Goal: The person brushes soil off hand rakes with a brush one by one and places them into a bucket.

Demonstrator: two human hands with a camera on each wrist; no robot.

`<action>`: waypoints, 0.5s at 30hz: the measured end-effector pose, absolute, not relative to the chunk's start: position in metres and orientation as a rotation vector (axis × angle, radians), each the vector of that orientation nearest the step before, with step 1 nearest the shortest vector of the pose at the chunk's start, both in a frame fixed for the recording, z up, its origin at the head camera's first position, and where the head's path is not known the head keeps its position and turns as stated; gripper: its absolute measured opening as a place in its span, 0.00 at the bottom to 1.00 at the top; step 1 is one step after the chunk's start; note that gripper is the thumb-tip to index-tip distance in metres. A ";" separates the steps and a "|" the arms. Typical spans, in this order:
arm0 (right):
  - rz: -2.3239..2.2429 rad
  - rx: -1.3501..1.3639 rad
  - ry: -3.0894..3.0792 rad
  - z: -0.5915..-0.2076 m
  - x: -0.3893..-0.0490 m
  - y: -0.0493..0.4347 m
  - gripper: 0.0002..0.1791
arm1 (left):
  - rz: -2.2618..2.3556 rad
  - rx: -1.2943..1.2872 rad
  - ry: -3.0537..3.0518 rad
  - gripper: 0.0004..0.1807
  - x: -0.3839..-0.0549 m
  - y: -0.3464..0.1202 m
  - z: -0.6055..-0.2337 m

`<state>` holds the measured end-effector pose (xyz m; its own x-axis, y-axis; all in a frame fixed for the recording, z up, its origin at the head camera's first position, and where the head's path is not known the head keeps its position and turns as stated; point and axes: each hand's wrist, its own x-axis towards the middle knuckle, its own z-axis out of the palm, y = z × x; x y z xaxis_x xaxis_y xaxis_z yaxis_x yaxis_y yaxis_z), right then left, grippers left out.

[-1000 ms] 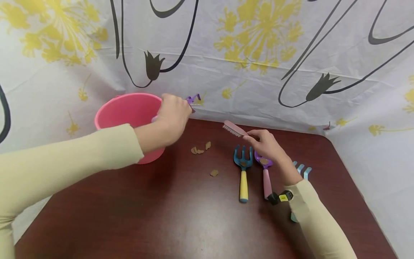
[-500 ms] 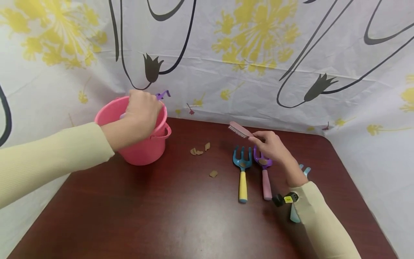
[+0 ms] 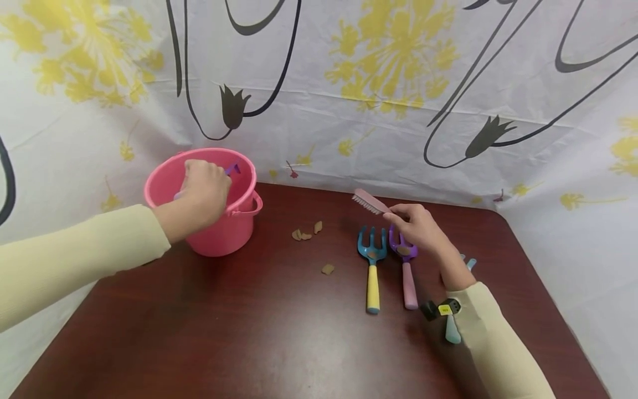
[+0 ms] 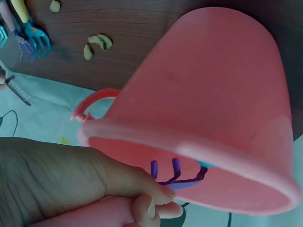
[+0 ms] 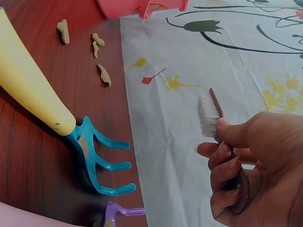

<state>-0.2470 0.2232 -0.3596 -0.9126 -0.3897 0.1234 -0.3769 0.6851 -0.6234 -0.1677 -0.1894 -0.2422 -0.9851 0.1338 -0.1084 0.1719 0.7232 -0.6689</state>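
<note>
A white cloth (image 3: 309, 130) printed with yellow blooms (image 3: 399, 50) and dark tulips (image 3: 232, 110) spans the upper half of the frame and runs down the right edge. Below it, a glossy reddish-brown table (image 3: 279, 332) stretches across the lower center.

the table (image 3: 279, 332) looked like dark wood, smooth and glossy, with a pale sheen. the bucket (image 3: 221, 238) seemed smooth plastic with a satiny finish. the teal fork (image 3: 372, 271) had shiny tines, plastic or coated metal, and a smooth yellow grip; the purple fork (image 3: 408, 277) was glossy too, and the held fork (image 4: 94, 215) had a smooth pink handle. the brush (image 3: 369, 201) bore rough bristles. the brown pieces (image 3: 327, 269) looked matt, the backdrop (image 3: 319, 144) was creased sheeting, the sleeves (image 3: 89, 260) matt cloth.
</note>
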 end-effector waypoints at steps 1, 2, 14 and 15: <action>-1.053 -0.652 2.866 -0.360 -0.247 0.224 0.17 | -1.131 0.242 2.855 0.11 -0.168 -0.190 -0.244; -1.052 -0.652 2.870 -0.361 -0.247 0.224 0.17 | -1.136 0.231 2.847 0.11 -0.169 -0.190 -0.246; -1.084 -0.684 2.849 -0.363 -0.246 0.228 0.16 | -1.112 0.229 2.792 0.08 -0.189 -0.198 -0.259; -1.084 -0.681 2.848 -0.363 -0.245 0.228 0.16 | -1.100 0.230 2.794 0.08 -0.191 -0.200 -0.259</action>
